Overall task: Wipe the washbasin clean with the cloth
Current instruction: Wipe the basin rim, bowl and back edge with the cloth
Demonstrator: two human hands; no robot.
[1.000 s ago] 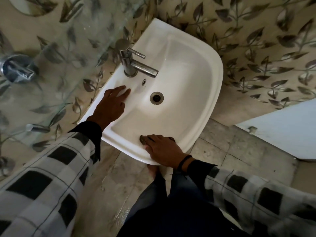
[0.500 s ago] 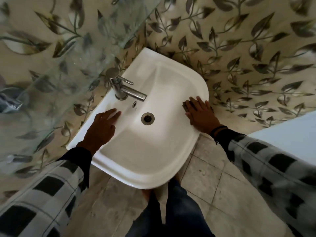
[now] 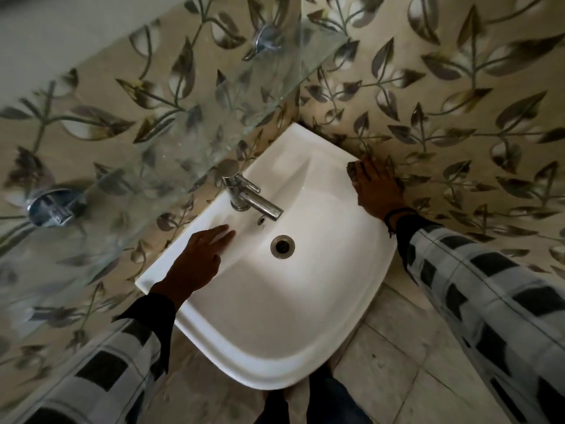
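The white washbasin (image 3: 305, 347) is fixed in a corner of leaf-patterned tiled walls. My left hand (image 3: 198, 258) lies flat with straight fingers on the basin's left ledge, just below the tap. My right hand (image 3: 376, 188) presses a small dark cloth (image 3: 352, 172) onto the basin's right rim, near the far corner against the wall. Only a corner of the cloth shows past my fingers.
A chrome tap (image 3: 247, 197) stands at the back of the basin, its spout over the drain (image 3: 282, 246). A glass shelf (image 3: 183, 127) on chrome brackets (image 3: 50, 206) hangs over the basin's left. Grey floor tiles (image 3: 397, 362) lie below.
My right hand has slid the cloth along the rim, from the front edge round the right side toward the far corner. My left hand has stayed on the left ledge.
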